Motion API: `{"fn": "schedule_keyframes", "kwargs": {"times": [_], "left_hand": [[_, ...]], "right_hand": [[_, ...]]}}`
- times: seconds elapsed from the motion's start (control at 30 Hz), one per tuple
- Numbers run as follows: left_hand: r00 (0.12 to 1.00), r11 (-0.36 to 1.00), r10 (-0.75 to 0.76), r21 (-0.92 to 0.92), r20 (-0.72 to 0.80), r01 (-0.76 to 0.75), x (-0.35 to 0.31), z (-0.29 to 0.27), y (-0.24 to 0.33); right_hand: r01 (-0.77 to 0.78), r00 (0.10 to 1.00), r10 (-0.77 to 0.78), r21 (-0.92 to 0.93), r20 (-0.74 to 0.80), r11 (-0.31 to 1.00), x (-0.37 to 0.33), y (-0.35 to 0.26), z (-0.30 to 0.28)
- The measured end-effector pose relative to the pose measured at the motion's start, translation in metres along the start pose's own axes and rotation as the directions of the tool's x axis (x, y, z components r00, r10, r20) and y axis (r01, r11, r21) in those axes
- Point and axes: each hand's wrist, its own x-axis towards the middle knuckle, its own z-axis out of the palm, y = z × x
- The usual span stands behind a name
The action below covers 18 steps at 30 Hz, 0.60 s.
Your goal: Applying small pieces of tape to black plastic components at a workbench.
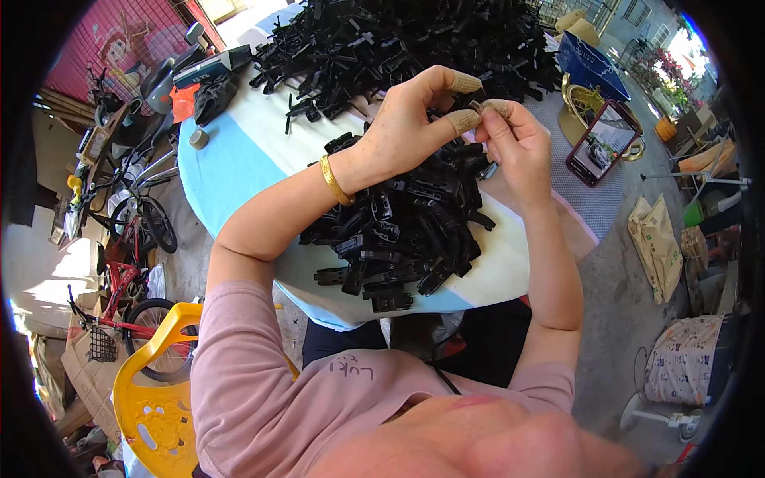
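Note:
My left hand [402, 127] and my right hand [519, 147] meet above the table, fingertips together. Tan tape wraps the thumb and a finger of the left hand, and a right fingertip too. Both hands pinch at something small and dark, too hidden to name against the black parts behind. Under my wrists lies a pile of black plastic parts [390, 231], clip-like and longish. A far larger heap of thin black plastic pieces [414, 44] spreads beyond my hands. Beside my right hand, a small silvery thing [488, 170] shows partly.
A phone [603, 143] leans against a brass-coloured pot [570, 119] at the right, near a blue basket [591, 68]. On the table's left are a tape roll [198, 139] and a black bag [217, 97]. A yellow chair [159, 398] stands left, bicycles [127, 271] beyond it.

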Motion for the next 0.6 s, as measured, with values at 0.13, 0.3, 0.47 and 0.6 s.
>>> {"fn": "schedule_keyframes", "kwargs": {"times": [0.13,0.3,0.47,0.6], "left_hand": [[0.996,0.992,0.089,0.085,-0.011,-0.088,-0.001,0.0,0.0],[0.999,0.999,0.047,-0.002,-0.021,-0.047,-0.001,0.0,0.002],[0.96,0.904,0.279,0.329,0.034,-0.274,-0.004,-0.002,0.008],[0.903,0.759,0.41,0.5,0.13,-0.416,0.001,-0.009,-0.005]], "right_hand": [[0.024,0.999,-0.024,-0.02,0.024,0.999,0.0,-0.002,0.0],[-0.008,0.999,0.007,0.026,0.049,1.0,-0.002,-0.005,0.001],[-0.164,0.984,0.148,0.182,0.097,0.97,-0.005,-0.005,0.003],[-0.225,0.971,0.197,0.244,0.133,0.943,-0.001,-0.001,0.002]]}}
